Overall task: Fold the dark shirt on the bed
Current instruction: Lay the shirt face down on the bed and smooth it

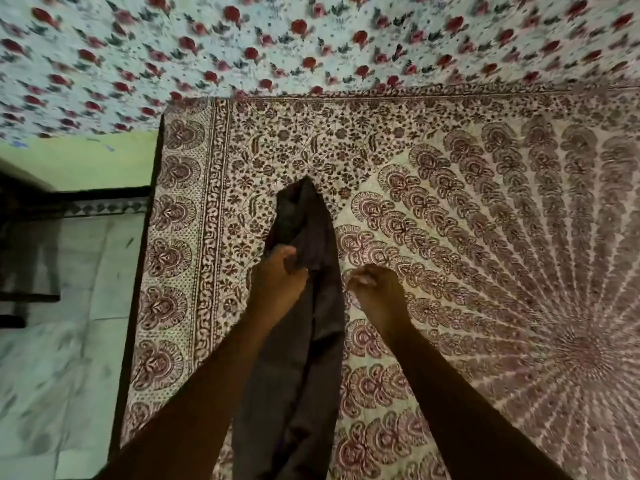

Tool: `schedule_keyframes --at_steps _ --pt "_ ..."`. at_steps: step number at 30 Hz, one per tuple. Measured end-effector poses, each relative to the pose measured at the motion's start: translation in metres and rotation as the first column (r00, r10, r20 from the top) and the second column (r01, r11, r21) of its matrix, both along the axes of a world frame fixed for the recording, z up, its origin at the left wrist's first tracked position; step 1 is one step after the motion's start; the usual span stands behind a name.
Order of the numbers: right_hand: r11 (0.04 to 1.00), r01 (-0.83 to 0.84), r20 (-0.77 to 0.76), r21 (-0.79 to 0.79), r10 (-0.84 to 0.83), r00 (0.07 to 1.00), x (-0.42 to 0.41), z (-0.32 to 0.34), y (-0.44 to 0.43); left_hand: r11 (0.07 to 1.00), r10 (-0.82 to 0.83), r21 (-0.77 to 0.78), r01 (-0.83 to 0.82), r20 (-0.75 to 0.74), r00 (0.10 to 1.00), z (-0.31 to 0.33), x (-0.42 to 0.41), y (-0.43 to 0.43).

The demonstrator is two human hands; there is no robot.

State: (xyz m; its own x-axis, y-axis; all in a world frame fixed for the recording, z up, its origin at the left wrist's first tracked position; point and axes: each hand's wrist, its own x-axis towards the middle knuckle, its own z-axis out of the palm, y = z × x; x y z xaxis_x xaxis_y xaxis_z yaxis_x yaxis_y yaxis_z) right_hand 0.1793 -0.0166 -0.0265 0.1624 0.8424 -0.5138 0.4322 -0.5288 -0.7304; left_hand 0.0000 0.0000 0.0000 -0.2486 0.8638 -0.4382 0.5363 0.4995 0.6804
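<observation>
Gripping the dark shirt with my left hand, I am holding it bunched in a long narrow strip over the patterned bedspread. My right hand is curling into a loose fist just beside it, holding nothing that I can see.

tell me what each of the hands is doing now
Left hand: closed, gripping the shirt.
Right hand: curled shut beside the shirt; whether it holds anything cannot be told.
</observation>
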Motion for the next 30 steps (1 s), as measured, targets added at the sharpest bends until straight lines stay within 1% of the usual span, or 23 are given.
schedule_keyframes --at_steps 3,5,7,9,10,12,13,14,16,17,18,19,20,21,22,23,24,25,26,27,28,29,30 --pt "0.992 0.039 -0.024 -0.123 -0.042 0.999 -0.011 -0.041 0.021 0.991 -0.014 -0.133 0.011 -0.017 1.0 -0.035 -0.001 0.03" --pt "0.985 0.038 -0.06 -0.171 -0.048 0.997 -0.022 -0.066 0.03 0.981 0.034 -0.189 -0.037 -0.021 0.999 -0.053 -0.003 0.043" --pt "0.988 0.032 -0.072 -0.154 -0.043 0.997 -0.032 -0.083 0.034 0.975 0.089 -0.2 -0.099 -0.058 0.994 -0.07 -0.005 0.044" --pt "0.996 0.026 -0.122 -0.08 -0.036 0.992 -0.041 -0.087 0.032 0.98 0.091 -0.163 -0.115 -0.149 0.985 -0.072 -0.007 0.04" --pt "0.998 0.011 -0.155 -0.055 -0.019 0.988 -0.047 -0.084 0.028 0.978 0.119 -0.145 -0.147 -0.186 0.975 -0.07 -0.011 0.035" --pt "0.994 -0.103 -0.231 -0.043 0.091 0.969 -0.057 -0.075 0.016 0.947 0.283 -0.093 -0.309 -0.22 0.934 -0.07 -0.025 0.021" --pt "0.982 -0.185 -0.268 -0.027 0.171 0.948 -0.061 -0.069 0.01 0.909 0.394 -0.058 -0.414 -0.206 0.896 -0.071 -0.036 0.012" --pt "0.961 -0.276 -0.288 -0.004 0.263 0.921 -0.065 -0.065 0.004 0.853 0.51 -0.019 -0.521 -0.175 0.842 -0.072 -0.047 0.002" --pt "0.883 -0.467 -0.277 0.05 0.462 0.843 -0.074 -0.058 -0.004 0.749 0.662 0.006 -0.663 -0.027 0.749 -0.077 -0.068 -0.011" --pt "0.825 -0.559 -0.256 0.079 0.559 0.789 -0.08 -0.054 -0.006 0.737 0.675 0.0 -0.676 0.056 0.735 -0.079 -0.075 -0.014" --pt "0.768 -0.635 -0.239 0.09 0.635 0.734 -0.088 -0.053 -0.008 0.758 0.649 -0.02 -0.652 0.122 0.751 -0.081 -0.081 -0.018" --pt "0.722 -0.685 -0.23 0.095 0.686 0.691 -0.095 -0.053 -0.011 0.812 0.583 -0.062 -0.581 0.142 0.8 -0.082 -0.083 -0.022" --pt "0.697 -0.713 -0.22 0.079 0.709 0.669 -0.099 -0.056 -0.012 0.858 0.513 -0.081 -0.507 0.123 0.85 -0.085 -0.086 -0.025" --pt "0.694 -0.718 -0.214 0.049 0.71 0.671 -0.102 -0.058 -0.01 0.891 0.45 -0.098 -0.443 0.066 0.891 -0.088 -0.089 -0.03" --pt "0.725 -0.688 -0.215 0.013 0.674 0.707 -0.104 -0.061 -0.006 0.907 0.409 -0.114 -0.406 0.007 0.912 -0.094 -0.094 -0.035" --pt "0.789 -0.615 -0.236 -0.02 0.593 0.769 -0.105 -0.062 -0.001 0.908 0.398 -0.123 -0.4 -0.038 0.917 -0.098 -0.098 -0.041" --pt "0.855 -0.515 -0.266 -0.054 0.485 0.833 -0.105 -0.061 0.006 0.896 0.423 -0.121 -0.426 -0.05 0.905 -0.096 -0.1 -0.048" --pt "0.902 -0.426 -0.256 -0.061 0.399 0.881 -0.104 -0.06 0.013 0.878 0.46 -0.126 -0.462 -0.041 0.887 -0.1 -0.103 -0.055" --pt "0.927 -0.373 -0.165 -0.029 0.364 0.917 -0.106 -0.06 0.023 0.855 0.497 -0.151 -0.497 -0.036 0.867 -0.102 -0.106 -0.062" --pt "0.933 -0.357 -0.03 0.042 0.358 0.933 -0.11 -0.061 0.035 0.842 0.514 -0.17 -0.512 -0.036 0.857 -0.104 -0.107 -0.071" --pt "0.924 -0.366 0.087 0.11 0.357 0.93 -0.115 -0.061 0.048 0.836 0.523 -0.172 -0.522 -0.039 0.851 -0.114 -0.11 -0.082" --pt "0.909 -0.381 0.145 0.17 0.359 0.922 -0.122 -0.063 0.06 0.837 0.522 -0.163 -0.522 -0.044 0.852 -0.119 -0.111 -0.092" --pt "0.891 -0.415 0.163 0.185 0.389 0.907 -0.129 -0.07 0.074 0.834 0.526 -0.16 -0.529 -0.062 0.848 -0.123 -0.112 -0.099"
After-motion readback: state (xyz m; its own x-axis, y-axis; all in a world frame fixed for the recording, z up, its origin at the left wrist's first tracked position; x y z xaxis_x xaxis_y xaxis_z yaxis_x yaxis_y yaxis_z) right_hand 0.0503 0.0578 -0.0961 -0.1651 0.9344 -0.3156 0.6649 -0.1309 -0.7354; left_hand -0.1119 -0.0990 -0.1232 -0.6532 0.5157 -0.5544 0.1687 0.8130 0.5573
